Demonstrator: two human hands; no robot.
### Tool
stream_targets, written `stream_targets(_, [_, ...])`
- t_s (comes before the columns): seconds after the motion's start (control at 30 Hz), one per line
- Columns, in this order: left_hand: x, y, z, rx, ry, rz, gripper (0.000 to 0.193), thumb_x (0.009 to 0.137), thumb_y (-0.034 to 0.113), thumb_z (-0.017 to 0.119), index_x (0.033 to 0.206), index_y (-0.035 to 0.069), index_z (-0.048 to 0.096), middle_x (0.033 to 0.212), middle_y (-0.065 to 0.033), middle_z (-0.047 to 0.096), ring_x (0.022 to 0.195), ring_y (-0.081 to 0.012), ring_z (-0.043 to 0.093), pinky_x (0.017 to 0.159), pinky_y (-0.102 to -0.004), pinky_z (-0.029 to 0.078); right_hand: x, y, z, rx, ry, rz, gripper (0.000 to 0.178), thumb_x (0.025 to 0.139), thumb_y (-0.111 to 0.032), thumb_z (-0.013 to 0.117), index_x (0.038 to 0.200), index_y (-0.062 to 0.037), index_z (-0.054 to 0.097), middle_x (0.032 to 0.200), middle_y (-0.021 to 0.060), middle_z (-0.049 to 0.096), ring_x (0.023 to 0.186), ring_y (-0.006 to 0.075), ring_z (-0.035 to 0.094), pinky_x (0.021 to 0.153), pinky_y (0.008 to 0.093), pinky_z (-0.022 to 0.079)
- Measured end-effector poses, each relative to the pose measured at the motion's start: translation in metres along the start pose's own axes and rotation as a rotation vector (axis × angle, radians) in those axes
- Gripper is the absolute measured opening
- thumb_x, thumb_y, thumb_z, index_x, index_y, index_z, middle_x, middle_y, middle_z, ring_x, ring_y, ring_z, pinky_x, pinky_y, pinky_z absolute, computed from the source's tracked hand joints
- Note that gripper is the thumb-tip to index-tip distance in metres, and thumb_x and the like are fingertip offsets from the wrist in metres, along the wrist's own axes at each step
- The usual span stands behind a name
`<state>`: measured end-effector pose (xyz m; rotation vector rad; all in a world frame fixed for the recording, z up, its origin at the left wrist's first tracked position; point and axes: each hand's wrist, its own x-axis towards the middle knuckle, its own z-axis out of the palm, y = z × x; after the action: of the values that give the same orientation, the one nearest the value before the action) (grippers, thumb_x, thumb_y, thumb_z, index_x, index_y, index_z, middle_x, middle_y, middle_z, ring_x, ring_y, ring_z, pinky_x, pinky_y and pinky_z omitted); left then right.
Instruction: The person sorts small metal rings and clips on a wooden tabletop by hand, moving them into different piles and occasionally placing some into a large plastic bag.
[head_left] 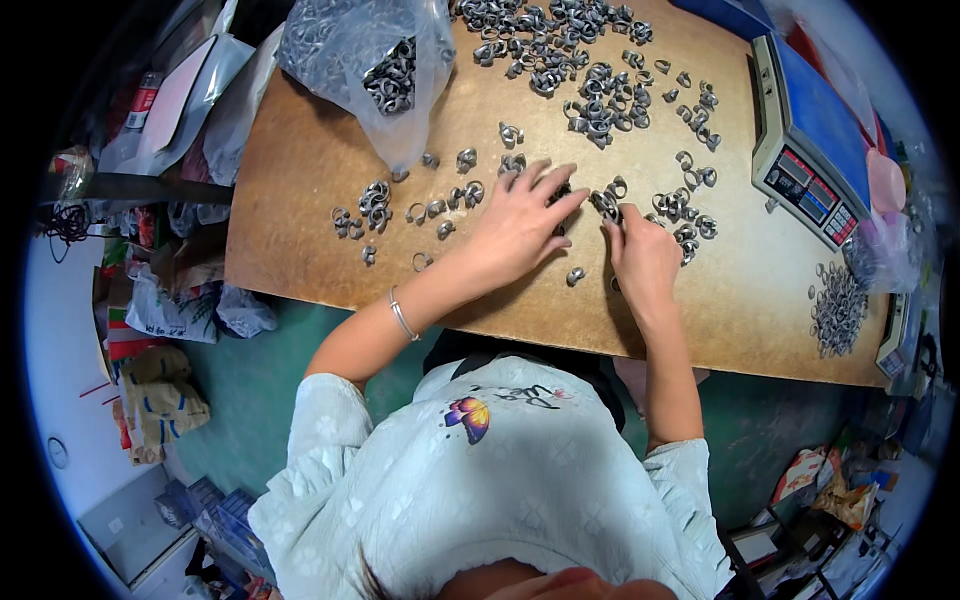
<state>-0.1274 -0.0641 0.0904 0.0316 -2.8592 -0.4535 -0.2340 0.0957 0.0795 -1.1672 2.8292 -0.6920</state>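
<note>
Many grey metal rings (602, 110) lie in loose groups over the brown tabletop (330, 250). My left hand (522, 225), with a silver bangle at its wrist, spreads its fingers over a small dark cluster of rings (562, 195), partly covering it. To its right, my right hand (648, 258) is closed, its fingers curled and its fingertips touching a few rings (605, 204). Whatever is between those fingers is mostly hidden. A single ring (575, 276) lies below, between the two hands. Further small groups (376, 205) sit left of my left hand, and others (680, 208) right of my right hand.
At the far left of the tabletop lies a clear plastic bag (345, 60) with more rings inside. A weighing scale (805, 140) with a blue top stands on the right. A pile of small metal pieces (838, 312) lies near the right corner. Plastic bags (170, 305) crowd the left side.
</note>
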Motion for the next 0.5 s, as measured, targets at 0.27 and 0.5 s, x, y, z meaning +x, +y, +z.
stream_targets(0.27, [-0.013, -0.017, 0.003, -0.185, 0.047, -0.053, 0.038, 0.072, 0.0, 0.063, 0.108, 0.003, 0.051, 0.109, -0.0147, 0.051, 0.1, -0.0339, 0.052, 0.085, -0.0383, 0.045, -0.014, 0.017, -0.028, 0.658, -0.127, 0.118, 0.018, 0.083, -0.014, 0.063, 0.097, -0.0032, 0.063, 0.062, 0.01, 0.062, 0.052, 0.0157, 0.058, 0.05, 0.029, 0.042])
stream_targets(0.5, [-0.007, -0.043, -0.017, -1.135, 0.255, -0.701, 0.028, 0.088, 0.0, 0.041, 0.116, -0.002, 0.044, 0.099, -0.0136, 0.06, 0.069, -0.0114, 0.054, 0.058, -0.0217, 0.044, -0.015, -0.002, -0.01, 0.309, 0.024, -0.14, 0.019, 0.082, -0.018, 0.065, 0.099, -0.009, 0.064, 0.064, 0.0126, 0.061, 0.054, 0.0288, 0.06, 0.051, 0.0362, 0.046])
